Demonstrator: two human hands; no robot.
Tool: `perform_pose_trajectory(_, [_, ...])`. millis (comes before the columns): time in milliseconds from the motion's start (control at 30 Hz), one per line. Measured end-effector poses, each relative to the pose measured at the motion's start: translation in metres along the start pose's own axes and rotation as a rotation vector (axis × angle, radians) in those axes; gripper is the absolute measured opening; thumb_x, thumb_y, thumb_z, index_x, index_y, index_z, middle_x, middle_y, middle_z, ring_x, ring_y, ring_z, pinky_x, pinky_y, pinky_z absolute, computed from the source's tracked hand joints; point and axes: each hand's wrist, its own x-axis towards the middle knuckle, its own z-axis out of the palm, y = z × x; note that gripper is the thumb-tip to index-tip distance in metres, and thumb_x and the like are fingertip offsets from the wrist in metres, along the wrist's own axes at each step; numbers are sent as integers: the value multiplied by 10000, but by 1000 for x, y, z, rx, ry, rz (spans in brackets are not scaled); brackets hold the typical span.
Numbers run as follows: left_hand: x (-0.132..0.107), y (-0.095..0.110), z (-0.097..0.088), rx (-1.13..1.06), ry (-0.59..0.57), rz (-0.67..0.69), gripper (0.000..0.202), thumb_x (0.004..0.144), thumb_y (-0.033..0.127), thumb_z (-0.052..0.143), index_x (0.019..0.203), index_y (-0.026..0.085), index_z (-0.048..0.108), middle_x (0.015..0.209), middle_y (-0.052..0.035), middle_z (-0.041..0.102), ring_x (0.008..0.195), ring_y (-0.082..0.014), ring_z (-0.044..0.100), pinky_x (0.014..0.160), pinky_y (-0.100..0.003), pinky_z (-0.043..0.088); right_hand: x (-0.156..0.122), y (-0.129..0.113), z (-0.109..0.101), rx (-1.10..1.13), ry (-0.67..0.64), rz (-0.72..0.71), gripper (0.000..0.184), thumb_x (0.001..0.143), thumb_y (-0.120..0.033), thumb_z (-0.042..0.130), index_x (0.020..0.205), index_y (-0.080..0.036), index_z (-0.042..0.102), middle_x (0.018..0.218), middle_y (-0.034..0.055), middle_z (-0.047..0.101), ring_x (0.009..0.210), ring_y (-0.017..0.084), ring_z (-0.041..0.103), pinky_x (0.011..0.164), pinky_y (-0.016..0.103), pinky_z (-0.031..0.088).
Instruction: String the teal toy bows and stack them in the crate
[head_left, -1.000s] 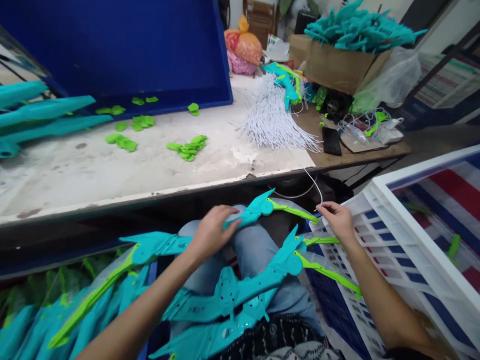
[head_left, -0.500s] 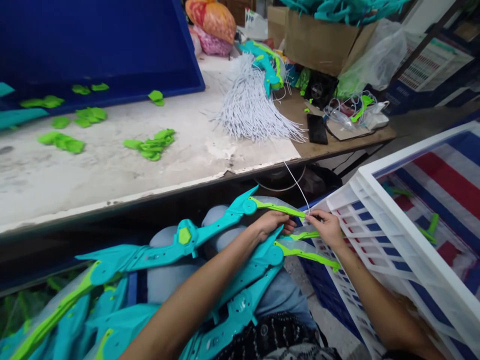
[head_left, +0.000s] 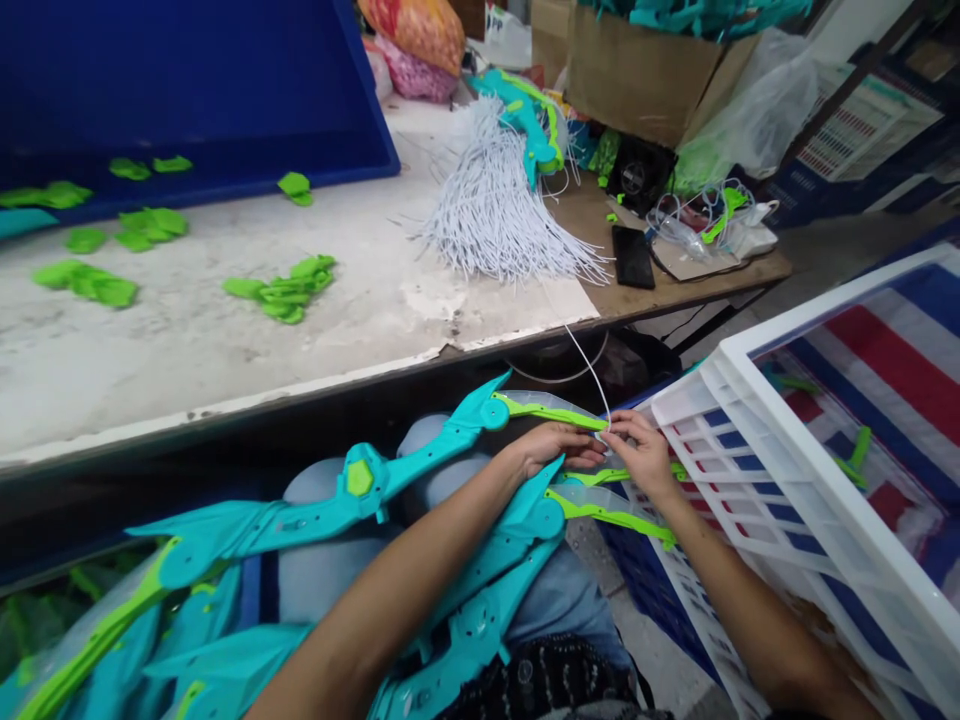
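Note:
A long teal toy bow (head_left: 390, 475) with green limb tips lies across my knees, with more such bows (head_left: 487, 590) stacked under it. My left hand (head_left: 551, 447) is closed on the green right limb of the top bow near its tip. My right hand (head_left: 637, 452) pinches a white cord (head_left: 589, 365) right at that tip. The cord runs up from my fingers toward the table edge. Both hands touch at the limb's end.
A worn white table (head_left: 187, 340) holds green plastic pieces (head_left: 281, 290), a bundle of white cords (head_left: 495, 215), a black phone (head_left: 632, 257) and a cardboard box (head_left: 645, 85) of teal parts. A blue bin (head_left: 187, 80) stands at the back. A white crate (head_left: 795, 500) sits at my right.
My left hand slid from the bow's middle to its right limb tip, meeting my right hand. The view dropped and shifted right, and the hands closed together on the cord end.

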Motion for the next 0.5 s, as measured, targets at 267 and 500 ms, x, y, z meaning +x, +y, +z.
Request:
perform_pose_trajectory(267, [18, -2, 2, 149, 14, 34, 208, 634, 165, 834, 762, 93, 686, 700, -73, 708, 633, -159, 678, 675, -273, 550, 1, -5, -3, -115, -100, -99, 132, 841, -314, 622, 913, -209, 660, 1028, 74, 697, 936, 201, 658, 843, 346, 533])
perform_pose_trajectory(500, [-59, 18, -16, 381, 282, 227, 316, 599, 350, 846, 634, 132, 620, 682, -62, 707, 696, -191, 677, 696, -308, 536, 5, 3, -8, -202, -73, -54, 520, 853, -372, 609, 1324, -209, 463, 1043, 74, 705, 773, 177, 658, 804, 352, 549])
